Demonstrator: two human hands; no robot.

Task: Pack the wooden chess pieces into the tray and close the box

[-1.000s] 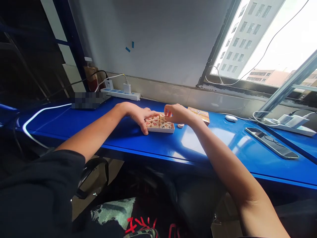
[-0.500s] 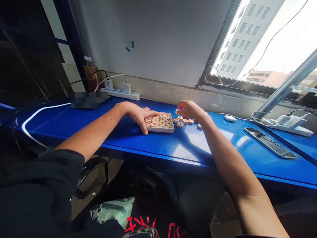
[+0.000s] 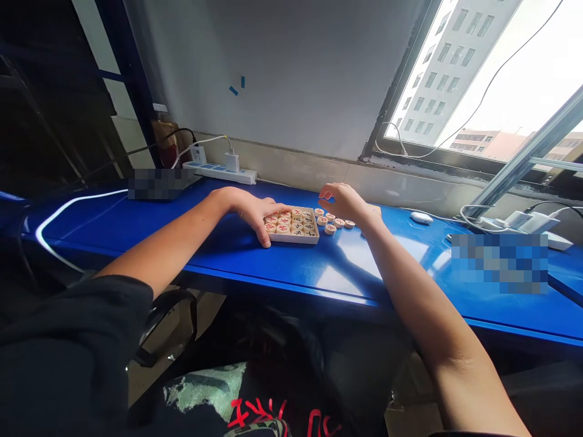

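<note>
My left hand point(image 3: 252, 212) grips the left side of a shallow wooden box point(image 3: 298, 240), thumb at its near edge and fingers reaching over the pieces. Rows of round Chinese chess pieces point(image 3: 297, 226), with red and dark characters, fill the visible part of the box; my hand covers its left end. Just right of the box, several loose chess pieces point(image 3: 330, 229) lie on the blue table. Above them hovers my right hand point(image 3: 341, 200), its fingers curved and apart from the thumb, with no piece seen between them. My right wrist hides part of the group.
Behind my right wrist shows a pale flat wooden piece point(image 3: 375, 210). A white power strip point(image 3: 221, 172) lies along the wall, another point(image 3: 553, 240) at the right. A small white case point(image 3: 421, 217) and a blurred-out object point(image 3: 498, 262) rest on the right side of the blue table point(image 3: 255, 267).
The chess piece at my right fingertips now lies on the table beside the box, and those fingers have opened and shifted slightly left. My left hand stays on the box.
</note>
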